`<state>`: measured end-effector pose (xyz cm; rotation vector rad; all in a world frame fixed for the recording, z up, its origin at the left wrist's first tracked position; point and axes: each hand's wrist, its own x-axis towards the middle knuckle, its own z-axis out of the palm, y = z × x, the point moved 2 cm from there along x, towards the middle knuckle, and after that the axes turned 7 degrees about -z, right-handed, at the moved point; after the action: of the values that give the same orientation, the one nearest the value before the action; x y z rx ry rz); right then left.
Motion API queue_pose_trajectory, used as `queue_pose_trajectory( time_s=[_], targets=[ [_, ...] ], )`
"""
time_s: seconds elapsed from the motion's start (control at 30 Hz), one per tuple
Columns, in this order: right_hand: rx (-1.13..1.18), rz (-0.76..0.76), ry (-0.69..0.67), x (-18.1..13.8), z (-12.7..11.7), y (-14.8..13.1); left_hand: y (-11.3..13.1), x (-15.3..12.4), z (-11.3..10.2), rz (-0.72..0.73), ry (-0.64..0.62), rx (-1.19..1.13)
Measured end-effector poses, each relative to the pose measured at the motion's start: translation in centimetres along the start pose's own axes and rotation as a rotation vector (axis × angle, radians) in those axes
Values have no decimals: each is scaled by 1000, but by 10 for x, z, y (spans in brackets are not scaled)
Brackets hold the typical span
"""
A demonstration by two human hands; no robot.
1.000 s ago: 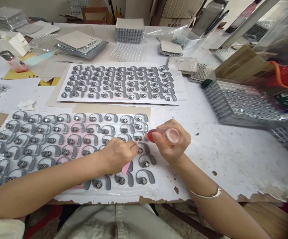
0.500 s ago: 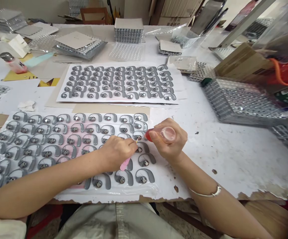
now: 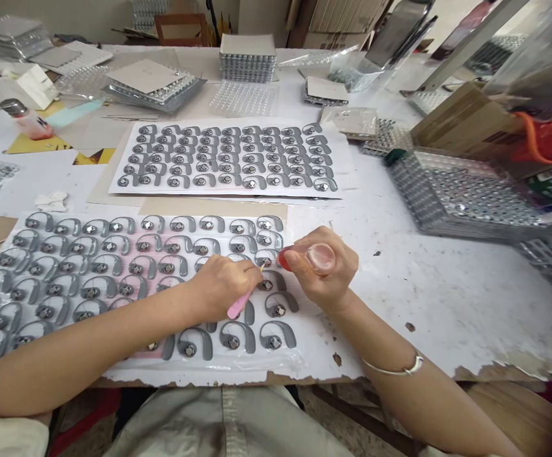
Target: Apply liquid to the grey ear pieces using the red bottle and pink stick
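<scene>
A white sheet (image 3: 304,355) at the table's front edge carries several rows of grey hook-shaped pieces (image 3: 276,333) with metal studs. My left hand (image 3: 223,285) rests on this sheet and pinches a thin pink stick (image 3: 237,306), its tip close to a grey piece in the right-hand column. My right hand (image 3: 326,270) sits just right of it, wrapped around a small clear bottle (image 3: 318,258) with a red tip pointing left toward the stick. A bracelet (image 3: 399,371) circles my right wrist.
A second sheet of grey pieces (image 3: 228,158) lies farther back. Stacks of studded trays (image 3: 248,60) stand behind it, more trays (image 3: 457,197) and cardboard at right. A small pink bottle (image 3: 25,119) and white box lie at far left. The table's chipped front edge (image 3: 495,374) is near.
Both hands have edged slightly left and toward the far side of the sheet, staying together; the pink stick tip and bottle tip remain close. Nothing was picked up or released.
</scene>
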<state>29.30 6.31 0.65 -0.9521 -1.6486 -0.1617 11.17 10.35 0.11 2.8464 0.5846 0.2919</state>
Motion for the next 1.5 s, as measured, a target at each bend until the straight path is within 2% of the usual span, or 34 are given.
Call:
queue_pose_trajectory(
  time_s=[0.23, 0.67, 0.87, 1.5],
  targets=[
    [-13, 7, -14, 0, -1, -2, -3, 2, 1, -33, 19, -54],
    [-1, 24, -20, -1, 0, -2, -7, 6, -10, -114, 19, -276],
    [-10, 60, -34, -2, -1, -3, -12, 7, -10, -159, 65, -359],
    [62, 33, -14, -5, 2, -4, -17, 8, -11, -253, 29, -528]
  ],
)
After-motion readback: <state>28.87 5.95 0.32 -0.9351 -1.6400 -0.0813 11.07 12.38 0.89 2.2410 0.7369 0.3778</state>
